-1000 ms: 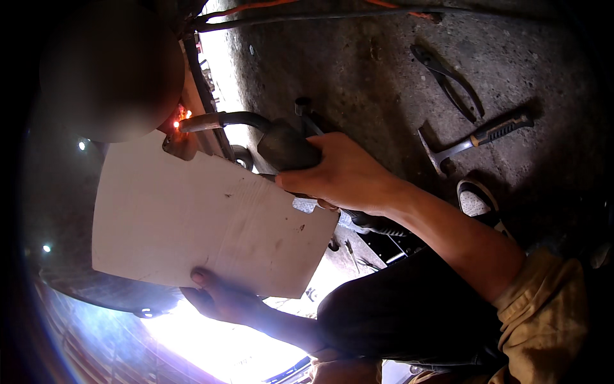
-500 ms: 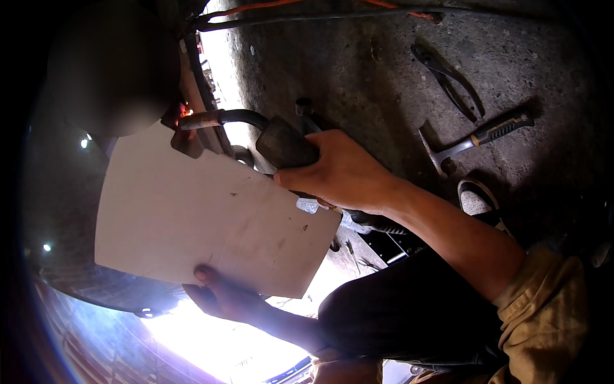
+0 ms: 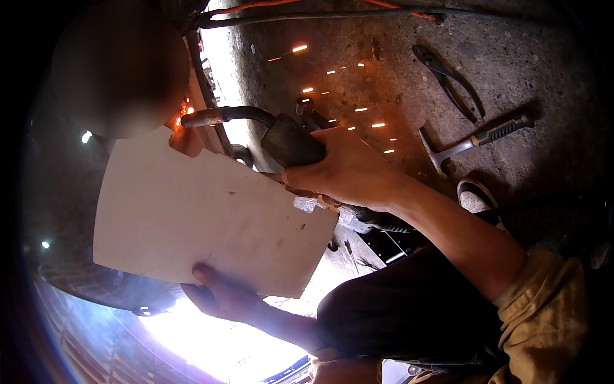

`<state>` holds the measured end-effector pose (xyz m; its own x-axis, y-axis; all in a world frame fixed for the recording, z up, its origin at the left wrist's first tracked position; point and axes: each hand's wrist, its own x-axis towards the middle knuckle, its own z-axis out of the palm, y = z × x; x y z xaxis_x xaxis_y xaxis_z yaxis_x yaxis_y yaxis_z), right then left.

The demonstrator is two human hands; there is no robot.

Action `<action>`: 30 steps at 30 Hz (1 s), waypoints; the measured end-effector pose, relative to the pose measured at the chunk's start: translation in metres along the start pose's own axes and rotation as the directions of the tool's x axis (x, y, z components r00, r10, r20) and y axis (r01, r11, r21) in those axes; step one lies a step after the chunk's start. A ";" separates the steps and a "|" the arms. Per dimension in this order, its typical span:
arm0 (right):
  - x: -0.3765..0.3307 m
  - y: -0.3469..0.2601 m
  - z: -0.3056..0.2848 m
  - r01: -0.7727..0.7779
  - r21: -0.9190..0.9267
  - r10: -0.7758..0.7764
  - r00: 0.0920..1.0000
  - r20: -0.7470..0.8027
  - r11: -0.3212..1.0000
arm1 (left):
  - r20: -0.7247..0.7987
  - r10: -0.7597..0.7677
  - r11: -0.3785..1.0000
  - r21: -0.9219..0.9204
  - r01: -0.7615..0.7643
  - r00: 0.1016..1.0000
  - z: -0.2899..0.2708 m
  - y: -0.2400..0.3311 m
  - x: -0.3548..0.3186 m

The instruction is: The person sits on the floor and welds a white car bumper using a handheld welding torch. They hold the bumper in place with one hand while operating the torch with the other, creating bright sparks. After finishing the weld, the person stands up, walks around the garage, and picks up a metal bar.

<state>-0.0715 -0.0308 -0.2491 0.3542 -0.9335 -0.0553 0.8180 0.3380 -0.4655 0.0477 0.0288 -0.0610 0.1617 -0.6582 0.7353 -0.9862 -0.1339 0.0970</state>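
Right hand: right hand [image 3: 348, 171] wraps the dark handle of a welding torch [image 3: 275, 131] – grip pressed tight around it; curved metal neck runs left to a glowing tip.
Left hand: left hand [image 3: 220, 294] pinches the lower edge of a pale flat board [image 3: 211, 221], thumb on its face, fingers behind.
Board: held tilted, just below the torch tip, between the head and the glow.
Sparks: orange sparks [image 3: 332, 89] scatter over the concrete floor [image 3: 537, 77].
Floor, far side: hammer [image 3: 473, 142] and pliers [image 3: 451, 80] lie near each other – well apart from both hands.
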 end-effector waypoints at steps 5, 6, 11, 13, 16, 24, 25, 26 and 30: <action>-0.001 0.000 -0.002 -0.086 0.102 0.081 0.995 0.056 0.991 | 0.001 0.011 0.999 -0.049 -0.011 1.000 0.001 -0.003 0.000; -0.001 0.001 -0.003 -0.089 0.101 0.083 0.995 0.058 0.991 | 0.000 0.009 0.999 -0.043 -0.009 1.000 0.001 -0.003 -0.001; -0.002 -0.002 -0.003 -0.098 0.086 0.094 0.995 0.044 0.991 | 0.009 0.024 0.998 -0.061 -0.024 1.000 0.000 -0.002 -0.001; -0.002 0.001 -0.003 -0.091 0.099 0.087 0.995 0.038 0.991 | -0.003 0.001 1.000 -0.025 -0.001 1.000 0.001 -0.002 -0.001; -0.001 0.001 -0.002 -0.083 0.097 0.081 0.996 0.024 0.992 | -0.001 -0.006 1.000 -0.014 0.006 1.000 0.000 -0.004 0.000; -0.004 -0.003 -0.001 -0.060 -0.026 0.059 0.998 -0.029 0.998 | 0.035 0.001 1.000 -0.015 0.000 0.999 0.002 -0.003 -0.001; -0.005 -0.005 -0.002 -0.064 -0.044 0.062 0.998 -0.033 0.997 | 0.058 0.023 1.000 0.011 -0.024 0.998 0.003 -0.007 -0.001; -0.005 -0.007 -0.001 -0.067 -0.060 0.066 0.997 -0.032 0.996 | 0.078 0.046 0.998 0.040 -0.049 0.996 0.002 -0.009 0.000; -0.006 -0.010 -0.002 -0.060 -0.092 0.057 0.998 -0.028 0.994 | 0.114 0.024 1.000 -0.005 -0.024 0.993 0.003 -0.012 0.001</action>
<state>-0.0827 -0.0291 -0.2455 0.3878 -0.9156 -0.1063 0.7501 0.3805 -0.5409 0.0599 0.0275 -0.0638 0.1406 -0.7416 0.6559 -0.9900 -0.1147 0.0825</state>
